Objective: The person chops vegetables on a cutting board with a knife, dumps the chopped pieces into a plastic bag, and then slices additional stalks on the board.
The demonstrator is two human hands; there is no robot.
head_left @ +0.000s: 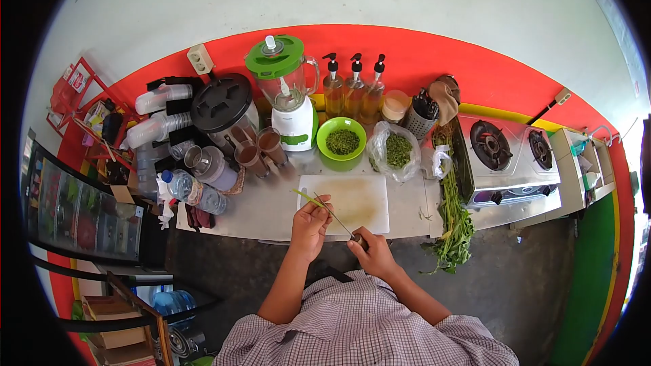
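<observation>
Closed around a thin green stalk (304, 195) is my left hand (310, 224), just over the near edge of a white cutting board (369, 193). My right hand (372, 253) grips the dark handle of a knife (337, 219), whose blade slants up to the left and meets the stalk near my left fingers. The board is stained brownish in its middle. Behind it, a green bowl (342, 161) holds chopped greens (342, 141). A clear plastic bag (390, 166) beside the bowl holds more chopped greens.
A bundle of leafy stalks (456, 227) hangs over the counter's front edge, left of a gas stove (515, 156). A blender (291, 125) and pump bottles (354, 91) line the back. At left stand brown-filled mugs (251, 159), a water bottle (196, 193) and plastic cups (159, 129).
</observation>
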